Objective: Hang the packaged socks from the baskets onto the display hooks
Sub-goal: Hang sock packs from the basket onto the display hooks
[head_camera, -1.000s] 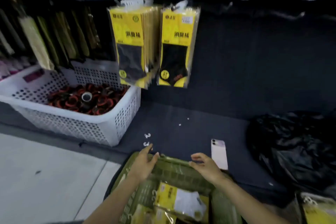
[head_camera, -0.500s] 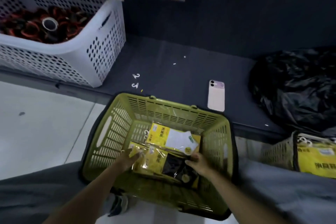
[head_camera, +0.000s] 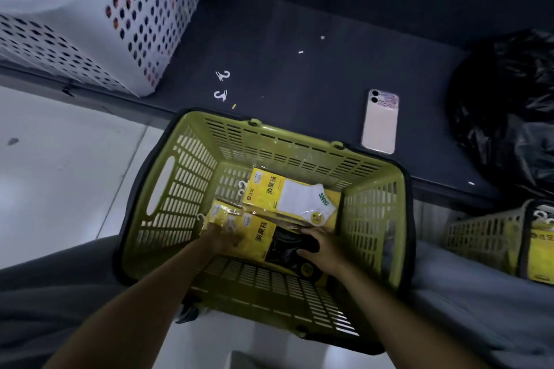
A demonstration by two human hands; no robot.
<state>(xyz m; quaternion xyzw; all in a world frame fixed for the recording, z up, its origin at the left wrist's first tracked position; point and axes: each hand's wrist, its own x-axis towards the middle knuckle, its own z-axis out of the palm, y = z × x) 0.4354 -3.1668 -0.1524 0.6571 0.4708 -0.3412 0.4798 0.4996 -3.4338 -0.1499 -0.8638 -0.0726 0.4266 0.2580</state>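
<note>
Along the top of the view: dark shelf (head_camera: 299,24); white perforated bin (head_camera: 90,24) on its left end, black plastic bag (head_camera: 509,105) on its right; green basket (head_camera: 299,141) sits just in front of the shelf edge; second basket (head_camera: 485,234) at far right, yellow packs in it; phone (head_camera: 380,121) face-down on the shelf, just behind the green basket's rim.

Inside the green basket: white-sock pack (head_camera: 293,198) flat by the far wall; black-sock pack (head_camera: 263,237) just beside it on the near side, touching or overlapping, can't tell which. Right hand (head_camera: 323,249) pinches the black-sock pack at its sock end, thumb and fingers closed on it; left hand (head_camera: 221,238) lies on the header end near the hanger tab, grip too blurred to tell. Two loose white hooks (head_camera: 223,85) on the shelf.

Step, my read: pick-up from the basket; pack not yet lifted clear. Next calls for lifting it out, tab upward, and finding a display hook; none in view.
</note>
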